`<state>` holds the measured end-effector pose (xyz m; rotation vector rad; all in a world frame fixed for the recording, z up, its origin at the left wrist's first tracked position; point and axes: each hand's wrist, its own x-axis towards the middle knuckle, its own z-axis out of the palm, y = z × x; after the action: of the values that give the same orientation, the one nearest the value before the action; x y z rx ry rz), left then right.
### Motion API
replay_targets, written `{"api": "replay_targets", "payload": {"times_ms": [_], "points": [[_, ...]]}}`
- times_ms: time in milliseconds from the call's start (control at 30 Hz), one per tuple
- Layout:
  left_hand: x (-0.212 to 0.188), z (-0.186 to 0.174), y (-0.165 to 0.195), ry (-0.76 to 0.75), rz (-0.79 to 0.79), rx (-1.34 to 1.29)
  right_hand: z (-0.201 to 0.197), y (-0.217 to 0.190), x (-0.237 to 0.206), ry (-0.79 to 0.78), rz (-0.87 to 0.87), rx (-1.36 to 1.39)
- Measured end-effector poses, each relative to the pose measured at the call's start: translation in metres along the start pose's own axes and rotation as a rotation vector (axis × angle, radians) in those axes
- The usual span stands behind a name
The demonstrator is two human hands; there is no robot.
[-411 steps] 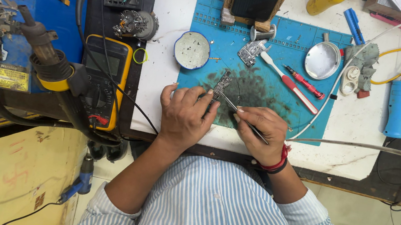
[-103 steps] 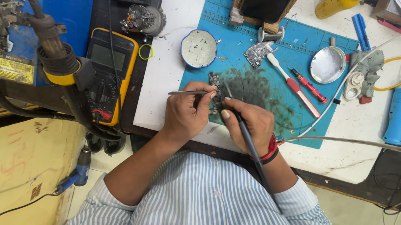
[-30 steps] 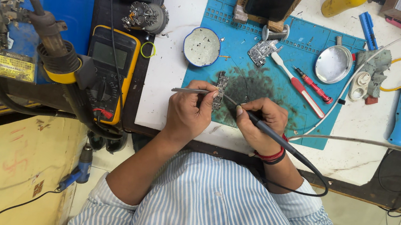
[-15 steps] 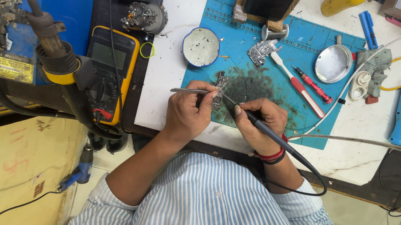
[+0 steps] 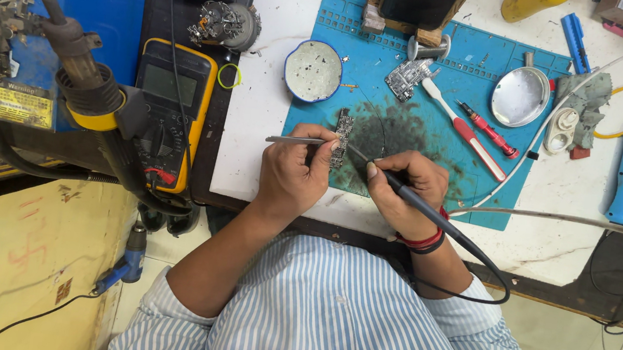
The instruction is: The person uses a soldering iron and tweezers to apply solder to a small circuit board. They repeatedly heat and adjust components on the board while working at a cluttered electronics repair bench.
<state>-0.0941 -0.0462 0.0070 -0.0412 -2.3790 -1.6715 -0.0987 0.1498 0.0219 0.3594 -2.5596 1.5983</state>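
Note:
A small dark circuit board lies on the blue work mat. My left hand grips metal tweezers lying level beside the board. My right hand holds a black soldering iron like a pen, its tip reaching the board's right side. The iron's black cable loops back past my right wrist, which wears red and black bands.
On the mat lie a round blue tin, a second circuit board, a white brush, a red screwdriver and a round metal lid. A yellow multimeter and a hot-air nozzle stand at left.
Over the earlier frames my left hand picked up the tweezers and my right hand brought the iron's tip to the board. In the last second both hands stay almost still.

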Motion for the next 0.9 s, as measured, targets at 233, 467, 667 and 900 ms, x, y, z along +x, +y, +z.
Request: {"api": "replay_targets", "payload": {"times_ms": [233, 467, 667, 900], "points": [[-0.0009, -0.0007, -0.0001, 0.001, 0.029, -0.01, -0.0003, -0.0007, 0.0003, -0.011, -0.003, 0.001], [-0.0004, -0.0008, -0.0001, 0.001, 0.008, -0.012, -0.0004, -0.0023, 0.0027, -0.021, -0.024, -0.002], [0.0002, -0.0014, 0.0001, 0.0, 0.019, -0.007, -0.0003, -0.0038, 0.0039, -0.029, -0.021, 0.004], [0.0001, -0.0016, -0.0002, -0.004, 0.016, 0.001, -0.0007, -0.0056, 0.0044, -0.039, -0.015, 0.003]]}}
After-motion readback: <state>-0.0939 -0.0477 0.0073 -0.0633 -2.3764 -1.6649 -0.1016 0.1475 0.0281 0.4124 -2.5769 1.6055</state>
